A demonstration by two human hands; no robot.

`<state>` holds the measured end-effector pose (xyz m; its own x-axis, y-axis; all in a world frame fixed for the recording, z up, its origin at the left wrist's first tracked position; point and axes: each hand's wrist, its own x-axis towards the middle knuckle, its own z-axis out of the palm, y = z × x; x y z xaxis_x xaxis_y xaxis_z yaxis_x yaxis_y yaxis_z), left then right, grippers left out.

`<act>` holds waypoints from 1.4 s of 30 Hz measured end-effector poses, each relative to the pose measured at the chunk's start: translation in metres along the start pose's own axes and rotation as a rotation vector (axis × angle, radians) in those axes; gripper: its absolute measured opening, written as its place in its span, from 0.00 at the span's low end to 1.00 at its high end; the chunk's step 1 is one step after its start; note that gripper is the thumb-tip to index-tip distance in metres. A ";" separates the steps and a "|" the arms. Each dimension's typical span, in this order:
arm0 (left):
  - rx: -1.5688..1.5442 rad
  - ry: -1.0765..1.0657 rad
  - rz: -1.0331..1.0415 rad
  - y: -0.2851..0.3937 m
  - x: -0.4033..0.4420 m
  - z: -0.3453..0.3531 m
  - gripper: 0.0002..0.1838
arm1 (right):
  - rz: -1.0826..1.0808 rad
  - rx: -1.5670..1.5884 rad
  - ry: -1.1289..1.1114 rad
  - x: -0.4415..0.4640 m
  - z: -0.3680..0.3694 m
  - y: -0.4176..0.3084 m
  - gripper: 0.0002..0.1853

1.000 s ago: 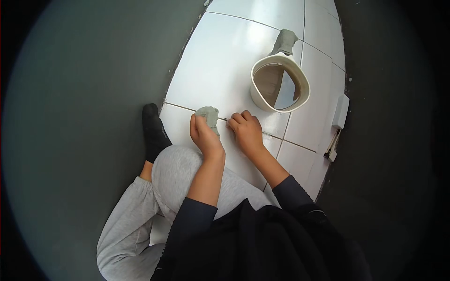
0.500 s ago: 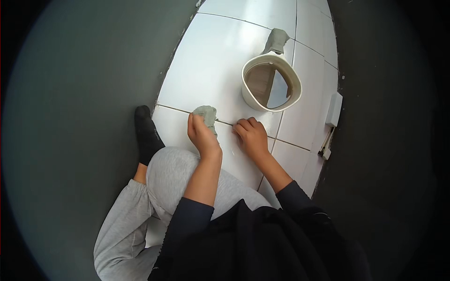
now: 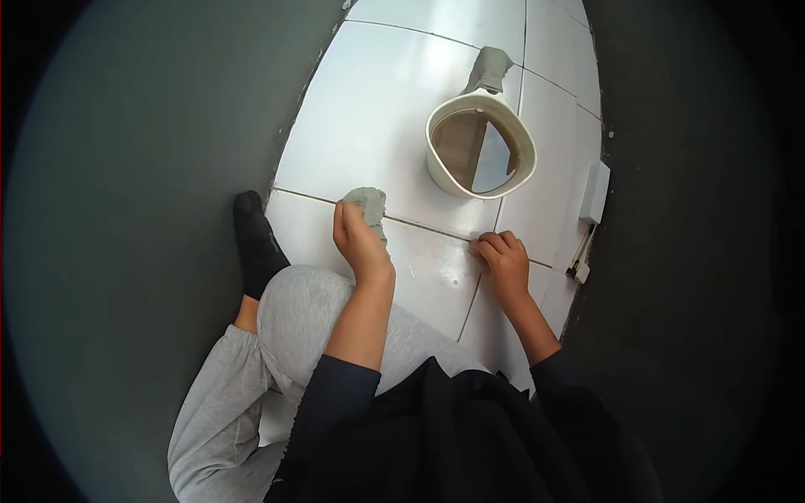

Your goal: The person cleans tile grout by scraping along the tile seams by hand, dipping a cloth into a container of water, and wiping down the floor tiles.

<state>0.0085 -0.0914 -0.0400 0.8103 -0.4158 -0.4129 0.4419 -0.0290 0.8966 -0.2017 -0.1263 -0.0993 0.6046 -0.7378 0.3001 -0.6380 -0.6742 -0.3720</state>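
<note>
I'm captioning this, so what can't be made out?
In the head view:
- Part of the grey clay lump: left hand covers it.
- Anything pinched by the right hand: its curled fingers hide it.
- Inside bottom of the white plastic pot: brown liquid hides it.

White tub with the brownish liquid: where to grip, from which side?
I'd grip high on opposite side walls of the white tub, coming from left and right together. It stands upright and open-topped, holding brownish liquid, so a balanced, level hold looks safest. Avoid the far side: a grey block sits right behind. The left hand should first release its grey lump.
</note>
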 end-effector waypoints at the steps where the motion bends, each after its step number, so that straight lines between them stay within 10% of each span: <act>1: 0.000 -0.004 0.001 0.000 0.000 0.000 0.08 | -0.020 0.030 0.016 0.010 0.007 -0.010 0.06; 27: -0.174 0.223 0.047 0.019 -0.002 -0.031 0.11 | -0.225 0.071 -0.013 0.099 0.089 -0.102 0.02; 42: -0.143 0.139 -0.080 0.016 -0.003 -0.016 0.12 | -0.103 0.060 -0.011 0.038 0.029 -0.040 0.05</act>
<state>0.0190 -0.0761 -0.0263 0.8113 -0.2878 -0.5089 0.5491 0.0763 0.8323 -0.1394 -0.1267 -0.0985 0.6707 -0.6643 0.3299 -0.5432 -0.7428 -0.3914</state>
